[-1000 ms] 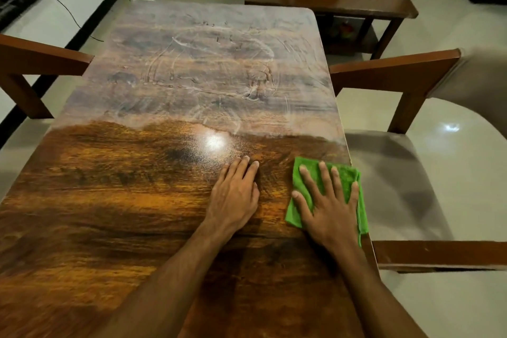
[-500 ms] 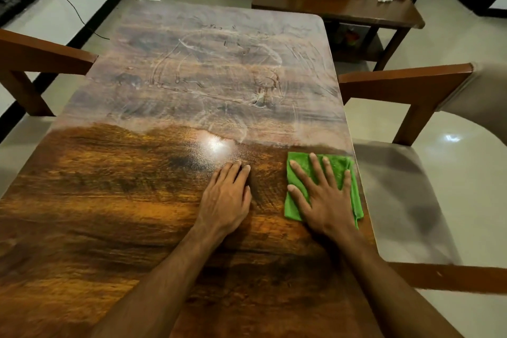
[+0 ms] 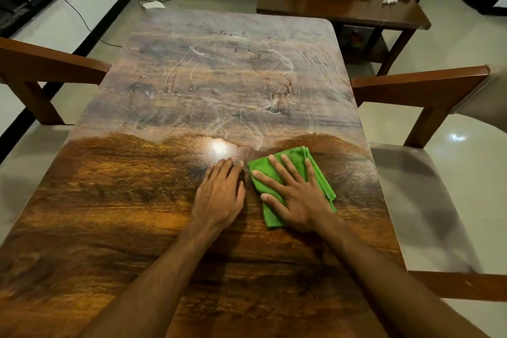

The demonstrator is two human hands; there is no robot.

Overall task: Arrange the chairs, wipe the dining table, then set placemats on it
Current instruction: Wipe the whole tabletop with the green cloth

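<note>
Pressed flat with spread fingers, the right hand (image 3: 299, 197) held the green cloth (image 3: 295, 186) on the table (image 3: 109, 214). It had slid leftward, away from the right edge. Beside it the left hand (image 3: 219, 195) lay open on bare wood. Dusty surface stayed free ahead. No writing was readable.
</note>
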